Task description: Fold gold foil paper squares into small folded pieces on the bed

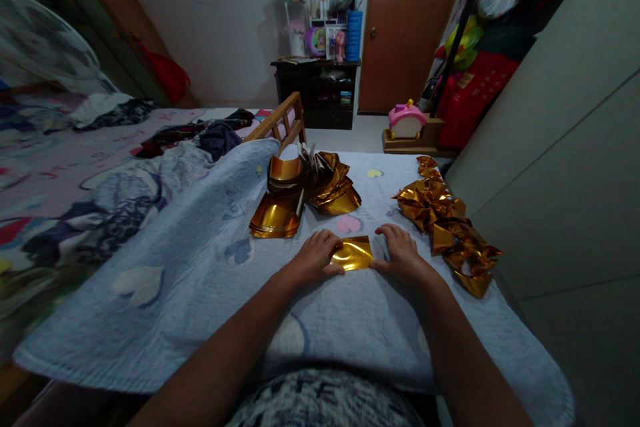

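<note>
Gold sheet (353, 254), left hand (316, 257) curled at one end, right hand (403, 257) spread

Torso garment (325, 401): dark ground, pale greyish-white mottled print, blocky letter-like marks, wording illegible; fabric outline rounded. Left forearm (240, 333), right forearm (457, 333): bare, tapering toward wrists. Left hand (316, 257), right hand (403, 257): bare, fingers blunt-tipped.

the left hand (316, 257) partly hides the gold foil sheet (354, 253); the frame's left edge crops a blurred electric fan (47, 40), its top edge a wooden door (407, 40).
</note>
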Available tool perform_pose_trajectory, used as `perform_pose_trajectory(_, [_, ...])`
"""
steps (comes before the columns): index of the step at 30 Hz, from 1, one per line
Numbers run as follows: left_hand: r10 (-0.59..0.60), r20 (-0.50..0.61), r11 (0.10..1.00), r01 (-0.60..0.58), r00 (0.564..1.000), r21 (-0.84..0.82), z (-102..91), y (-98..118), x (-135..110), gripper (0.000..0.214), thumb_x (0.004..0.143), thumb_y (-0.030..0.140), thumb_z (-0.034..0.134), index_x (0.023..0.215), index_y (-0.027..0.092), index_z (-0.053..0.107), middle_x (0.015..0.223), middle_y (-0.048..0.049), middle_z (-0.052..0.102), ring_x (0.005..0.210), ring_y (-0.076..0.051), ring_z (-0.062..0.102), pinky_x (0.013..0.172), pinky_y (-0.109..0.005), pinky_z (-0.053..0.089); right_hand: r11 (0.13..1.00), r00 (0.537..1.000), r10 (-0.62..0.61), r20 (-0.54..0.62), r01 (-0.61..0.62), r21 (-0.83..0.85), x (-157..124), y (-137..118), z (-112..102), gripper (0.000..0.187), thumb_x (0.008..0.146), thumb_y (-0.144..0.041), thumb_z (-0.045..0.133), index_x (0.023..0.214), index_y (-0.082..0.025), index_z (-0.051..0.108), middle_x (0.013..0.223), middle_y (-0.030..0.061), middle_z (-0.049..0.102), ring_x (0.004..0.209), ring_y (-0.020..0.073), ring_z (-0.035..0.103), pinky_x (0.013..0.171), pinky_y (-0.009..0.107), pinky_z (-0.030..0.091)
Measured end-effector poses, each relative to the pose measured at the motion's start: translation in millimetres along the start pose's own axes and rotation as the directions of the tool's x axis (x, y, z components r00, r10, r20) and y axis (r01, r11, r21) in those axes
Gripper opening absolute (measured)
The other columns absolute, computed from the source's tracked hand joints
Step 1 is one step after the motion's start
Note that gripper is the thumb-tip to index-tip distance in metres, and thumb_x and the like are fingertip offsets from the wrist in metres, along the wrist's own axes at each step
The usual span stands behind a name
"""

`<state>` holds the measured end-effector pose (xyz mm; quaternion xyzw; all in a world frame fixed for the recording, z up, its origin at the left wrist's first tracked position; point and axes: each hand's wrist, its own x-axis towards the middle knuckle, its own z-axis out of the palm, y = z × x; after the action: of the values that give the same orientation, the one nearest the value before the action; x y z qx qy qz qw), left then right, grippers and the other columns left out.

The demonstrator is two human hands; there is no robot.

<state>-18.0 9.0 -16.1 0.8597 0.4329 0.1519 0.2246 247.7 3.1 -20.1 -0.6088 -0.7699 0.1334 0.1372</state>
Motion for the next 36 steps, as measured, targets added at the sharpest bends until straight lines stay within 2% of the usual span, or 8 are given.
perform_pose_trajectory(5, [0.001, 0.008, 1.0, -0.001, 1.0, -0.026, -3.4, 4, -1, 0.04, 0.08, 0.037, 0.077, 0.113, 0.021, 0.059, 0.114, -0.0076, 0.056, 0.107, -0.026, 0.052, 0.094, -0.039, 0.045, 0.996, 0.997, -0.076, 0.02, 0.075, 0.057, -3, 0, -11, 0.057, 0.074, -0.025, 0.067, 0.129, -0.024, 0.054, 0.135, 0.0124, 0.054, 0.121, 0.0301, 0.05, 0.096, 0.041, 0.043])
perform_pose_trajectory(10, [-0.007, 0.009, 1.0, 0.007, 1.0, 0.009, -4.8, 7, -2, 0.044, 0.08, 0.039, 0.077, 0.115, 0.021, 0.058, 0.116, -0.0084, 0.056, 0.109, -0.028, 0.051, 0.096, -0.041, 0.043, 0.974, 0.984, -0.155, -0.085, 0.167, 0.156, -4, -21, -20, 0.04, 0.074, -0.021, 0.067, 0.113, -0.021, 0.06, 0.124, 0.0104, 0.056, 0.116, 0.0279, 0.049, 0.096, 0.039, 0.042])
perform_pose_trajectory(15, [0.024, -0.006, 1.0, -0.024, 1.0, -0.015, -4.3, 7, -3, 0.056, 0.072, 0.047, 0.082, 0.115, 0.02, 0.06, 0.116, -0.0089, 0.056, 0.109, -0.029, 0.051, 0.096, -0.042, 0.044, 0.941, 0.952, -0.304, 0.034, 0.294, 0.165, -7, -47, -9, 0.029, 0.075, -0.026, 0.073, 0.102, -0.021, 0.065, 0.117, 0.0076, 0.057, 0.11, 0.0253, 0.048, 0.096, 0.039, 0.039])
perform_pose_trajectory(19, [0.066, -0.085, 0.997, -0.069, 0.994, -0.039, -1.9, 6, -4, 0.043, 0.076, 0.041, 0.08, 0.109, 0.021, 0.063, 0.11, -0.0076, 0.059, 0.105, -0.026, 0.053, 0.093, -0.039, 0.044, 0.937, 0.946, -0.322, 0.048, 0.311, 0.162, -7, -51, 0, 0.018, 0.082, -0.028, 0.073, 0.098, -0.021, 0.069, 0.111, 0.007, 0.062, 0.106, 0.0242, 0.049, 0.093, 0.037, 0.038])
perform_pose_trajectory(23, [0.159, -0.136, 0.987, -0.162, 0.978, -0.008, 0.4, 7, -5, 0.023, 0.08, 0.033, 0.076, 0.098, 0.021, 0.068, 0.105, -0.0068, 0.062, 0.102, -0.024, 0.055, 0.091, -0.037, 0.043, 0.928, 0.943, -0.334, -0.011, 0.331, 0.172, -2, -44, 7, 0.008, 0.084, -0.025, 0.073, 0.09, -0.02, 0.071, 0.104, 0.0067, 0.065, 0.1, 0.0229, 0.052, 0.088, 0.035, 0.038])
perform_pose_trajectory(28, [0.26, -0.22, 0.965, -0.243, 0.94, 0.104, 3.5, 10, -3, 0.013, 0.089, 0.03, 0.069, 0.097, 0.02, 0.072, 0.097, -0.0072, 0.067, 0.093, -0.023, 0.058, 0.084, -0.037, 0.044, 0.89, 0.912, -0.387, -0.135, 0.408, 0.203, 3, -40, 19, 0.004, 0.089, -0.02, 0.068, 0.087, -0.02, 0.071, 0.092, 0.0058, 0.068, 0.09, 0.0215, 0.057, 0.083, 0.035, 0.038])
perform_pose_trajectory(32, [0.301, -0.294, 0.951, -0.262, 0.907, 0.166, 5.8, 9, 0, 0.02, 0.098, 0.031, 0.058, 0.094, 0.02, 0.074, 0.088, -0.0061, 0.069, 0.083, -0.02, 0.058, 0.078, -0.034, 0.044, 0.866, 0.883, -0.408, -0.233, 0.455, 0.208, 4, -44, 24, 0.007, 0.089, -0.018, 0.066, 0.093, -0.02, 0.07, 0.098, 0.008, 0.069, 0.093, 0.0228, 0.058, 0.085, 0.036, 0.04])
perform_pose_trajectory(36, [0.309, -0.346, 0.949, -0.262, 0.886, 0.178, 8.8, 5, 1, 0.024, 0.098, 0.033, 0.059, 0.089, 0.02, 0.076, 0.082, -0.0055, 0.069, 0.08, -0.019, 0.059, 0.075, -0.032, 0.045, 0.867, 0.875, -0.429, -0.227, 0.469, 0.168, 4, -50, 26, 0.005, 0.091, -0.022, 0.067, 0.094, -0.022, 0.072, 0.098, 0.0084, 0.069, 0.094, 0.024, 0.057, 0.084, 0.037, 0.04])
